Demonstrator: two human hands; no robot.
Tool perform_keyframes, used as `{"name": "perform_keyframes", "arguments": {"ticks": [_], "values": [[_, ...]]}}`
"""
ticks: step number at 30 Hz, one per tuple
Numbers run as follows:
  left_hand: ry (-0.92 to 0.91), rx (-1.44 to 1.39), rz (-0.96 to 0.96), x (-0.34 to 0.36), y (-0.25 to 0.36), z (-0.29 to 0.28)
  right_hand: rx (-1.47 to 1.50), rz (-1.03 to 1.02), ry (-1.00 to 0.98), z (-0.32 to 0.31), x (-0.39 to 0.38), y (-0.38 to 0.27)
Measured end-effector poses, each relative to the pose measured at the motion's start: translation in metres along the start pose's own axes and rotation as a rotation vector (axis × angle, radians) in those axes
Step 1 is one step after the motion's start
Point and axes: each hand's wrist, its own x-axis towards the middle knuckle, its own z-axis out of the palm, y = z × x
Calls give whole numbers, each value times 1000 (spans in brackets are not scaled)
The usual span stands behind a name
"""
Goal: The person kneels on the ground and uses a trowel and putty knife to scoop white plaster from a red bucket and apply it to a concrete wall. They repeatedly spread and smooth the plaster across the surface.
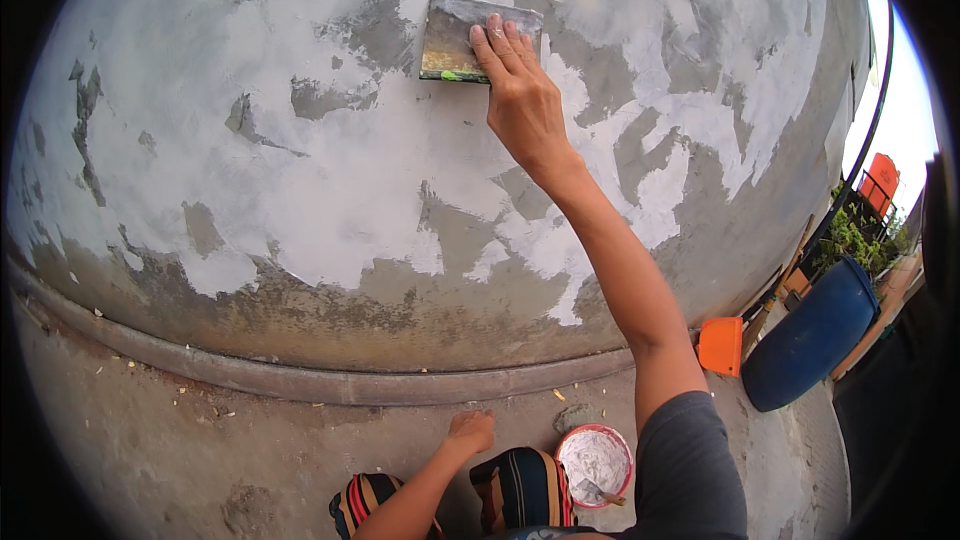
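My right hand [520, 90] is raised high against the grey wall [300, 170] and presses a flat rectangular scraper [455, 37] onto it, fingers spread over the blade's right part. The wall carries wide patches of white putty over bare grey cement. My left hand [470, 432] is down low with its fingers curled and resting on the concrete ground [200, 440], holding nothing. Beside my knees stands a small red-rimmed bowl [594, 462] of white putty with a small tool lying in it.
A raised concrete ledge [300, 380] runs along the wall's foot. To the right lie a blue barrel [810, 335] and an orange plastic piece [721, 345]. Green plants [855, 235] and an orange chair [880, 183] are farther right. My patterned trouser knees [520, 490] are at the bottom.
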Motion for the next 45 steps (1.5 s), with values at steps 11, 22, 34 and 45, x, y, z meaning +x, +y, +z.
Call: {"name": "perform_keyframes", "arguments": {"ticks": [11, 22, 34, 45], "values": [[7, 60, 41, 9, -5, 6, 60, 157, -5, -75, 135, 52], [-4, 49, 7, -3, 1, -1, 1, -104, -161, -41, 35, 11], [37, 92, 34, -8, 11, -4, -201, -87, 220, -3, 111, 56], [3, 70, 15, -18, 5, -3, 92, 72, -71, -78, 101, 17]]}}
